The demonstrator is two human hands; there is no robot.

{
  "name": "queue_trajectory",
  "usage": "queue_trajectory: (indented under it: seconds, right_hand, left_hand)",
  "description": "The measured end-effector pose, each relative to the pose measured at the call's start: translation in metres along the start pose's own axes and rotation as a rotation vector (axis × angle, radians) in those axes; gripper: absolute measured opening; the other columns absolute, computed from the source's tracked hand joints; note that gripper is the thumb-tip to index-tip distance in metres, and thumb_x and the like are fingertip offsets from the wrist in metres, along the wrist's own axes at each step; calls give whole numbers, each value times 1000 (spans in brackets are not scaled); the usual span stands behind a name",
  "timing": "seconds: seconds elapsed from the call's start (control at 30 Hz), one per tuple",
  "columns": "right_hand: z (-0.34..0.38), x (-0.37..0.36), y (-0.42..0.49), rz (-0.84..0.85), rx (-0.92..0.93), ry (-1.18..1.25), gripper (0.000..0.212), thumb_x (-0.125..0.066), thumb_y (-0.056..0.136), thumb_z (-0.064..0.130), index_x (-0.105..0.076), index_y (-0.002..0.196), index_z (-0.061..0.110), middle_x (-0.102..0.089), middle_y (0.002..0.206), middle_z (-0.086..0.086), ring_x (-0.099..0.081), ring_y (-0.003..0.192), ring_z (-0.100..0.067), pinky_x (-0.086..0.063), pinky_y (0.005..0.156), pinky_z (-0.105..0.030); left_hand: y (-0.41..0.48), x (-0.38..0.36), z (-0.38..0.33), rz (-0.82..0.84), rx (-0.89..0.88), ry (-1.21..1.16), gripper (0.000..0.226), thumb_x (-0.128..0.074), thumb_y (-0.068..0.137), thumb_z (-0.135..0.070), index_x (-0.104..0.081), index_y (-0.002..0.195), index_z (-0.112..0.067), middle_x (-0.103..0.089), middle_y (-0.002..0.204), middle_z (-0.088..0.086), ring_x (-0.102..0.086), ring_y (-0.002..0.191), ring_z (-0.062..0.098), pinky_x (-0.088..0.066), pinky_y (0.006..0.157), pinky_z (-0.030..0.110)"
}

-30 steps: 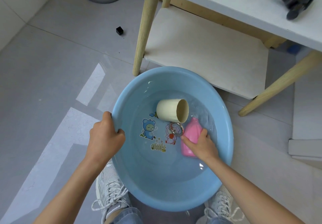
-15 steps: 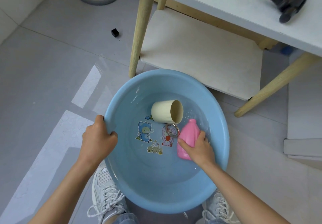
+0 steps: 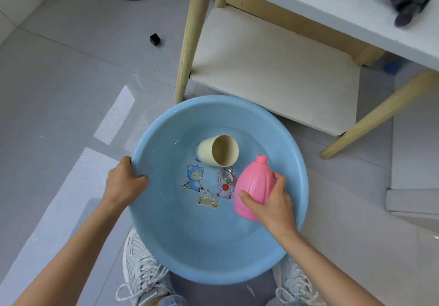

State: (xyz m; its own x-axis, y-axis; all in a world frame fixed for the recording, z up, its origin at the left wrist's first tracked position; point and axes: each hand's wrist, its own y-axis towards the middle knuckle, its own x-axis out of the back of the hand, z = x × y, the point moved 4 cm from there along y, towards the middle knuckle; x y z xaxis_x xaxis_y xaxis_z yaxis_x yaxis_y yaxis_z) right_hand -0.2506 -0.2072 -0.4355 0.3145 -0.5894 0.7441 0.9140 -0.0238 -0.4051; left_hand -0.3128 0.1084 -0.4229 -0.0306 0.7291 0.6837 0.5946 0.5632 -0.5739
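1. Left hand (image 3: pixel 123 182) grips the near-left rim of the blue basin (image 3: pixel 213 276), fingers curled over the edge.
2. Right hand (image 3: pixel 273 203) holds the pink bottle (image 3: pixel 254 184) by its lower half, with the thumb across the front face and the fingers round the right side.
3. I read the bottle as tilted, with its uncapped neck pointing away from the camera. It sits within the right half of the basin's outline.
4. My right hand hides the bottle's base, so I can't tell whether it touches the water.
5. The 2 hands are well apart, on opposite sides of the basin. The left hand is nowhere near the bottle.
6. A cream cup (image 3: pixel 218 150) lies on its side in shallow water at the far part of the basin, with its open mouth facing the camera. It is just left of the bottle's neck and apart from it.
7. A metal ring (image 3: pixel 228 175) lies on the basin floor between the cup and the bottle, just beside the bottle's left edge. I can't tell whether they touch.
8. I count 3 cartoon stickers on the basin floor: a blue bear (image 3: pixel 195 178), a pink figure (image 3: pixel 224 188) and a fence (image 3: pixel 207 201).
9. The basin's near edge overlaps 2 white shoes (image 3: pixel 142 270).
10. A wooden table (image 3: pixel 320 3) with a lower shelf (image 3: pixel 273 68) stands beyond the basin, and a black cube (image 3: pixel 155 39) lies on the floor at far left.
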Motion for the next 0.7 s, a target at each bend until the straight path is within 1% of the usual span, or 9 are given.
queue_trajectory:
  seconds: [0.1, 0.2, 0.3, 0.37, 0.43, 0.53, 0.57, 0.63, 0.7]
  right_hand:
    - [8, 1, -4, 9, 39, 41, 84, -84, 65, 43, -34, 127, 15, -53, 120, -4, -58, 102, -32, -45, 71, -34]
    - [15, 2, -5, 22, 83, 75, 84, -85, 64, 40, -33, 127, 17, -46, 115, 5, -56, 102, -28, -42, 72, -31]
    - [25, 5, -5, 43, 124, 90, 86, -86, 63, 38, -31, 126, 21, -43, 115, 8, -52, 97, -21, -40, 72, -27]
    - [31, 7, -6, 71, 143, 116, 88, -87, 62, 38, -29, 127, 24, -43, 119, 10, -50, 97, -17, -41, 74, -28]
    - [38, 11, -7, 90, 169, 140, 92, -88, 60, 37, -29, 129, 25, -42, 123, 10, -50, 100, -16, -42, 74, -25]
    - [49, 19, -9, 111, 232, 146, 92, -89, 59, 36, -30, 129, 28, -41, 126, 12, -48, 103, -11, -39, 67, -8]
    - [53, 22, -11, 117, 253, 146, 91, -89, 58, 36, -29, 127, 31, -40, 127, 13, -47, 103, -10, -39, 67, -5]
    - [63, 27, -13, 119, 297, 145, 91, -90, 56, 36, -27, 122, 37, -40, 125, 15, -47, 103, -7, -39, 70, -2]
    - [74, 32, -16, 120, 331, 150, 93, -90, 52, 41, -25, 119, 40, -42, 121, 21, -49, 104, -5, -40, 74, -4]
  left_hand:
    - [5, -2, 5, 10, 7, 0, 50, -45, 54, -28, -47, 97, -3, -54, 87, 15, -51, 83, 36, -37, 62, 34]
    - [7, -4, 9, 10, -5, -19, 40, -56, 68, -26, -48, 99, -2, -56, 90, 18, -50, 82, 35, -38, 63, 35]
    - [9, -6, 13, -6, -13, -15, 30, -61, 82, -14, -47, 106, -2, -58, 99, 21, -51, 85, 36, -41, 68, 38]
    - [8, -8, 14, -16, -25, 8, 36, -61, 85, -13, -45, 116, -2, -57, 110, 23, -53, 94, 39, -45, 75, 41]
    - [4, -8, 5, -119, -160, 72, 55, -65, 84, -12, -40, 131, -1, -48, 131, 23, -48, 115, 41, -42, 91, 45]
    - [-15, -8, -24, -305, -562, 96, 65, -72, 78, -9, -41, 135, 2, -37, 145, 22, -37, 132, 39, -32, 107, 43]
    - [-21, -11, -33, -278, -685, 96, 64, -73, 78, -9, -44, 134, -1, -38, 145, 19, -39, 132, 37, -31, 108, 37]
    - [-33, -25, -49, -46, -838, 58, 71, -75, 77, -13, -39, 139, -17, -37, 146, 2, -38, 134, 26, -22, 109, 16]
    - [-43, -44, -60, 245, -892, 31, 93, -79, 74, -27, -17, 142, -37, -25, 146, -15, -29, 138, 11, -15, 105, 4]
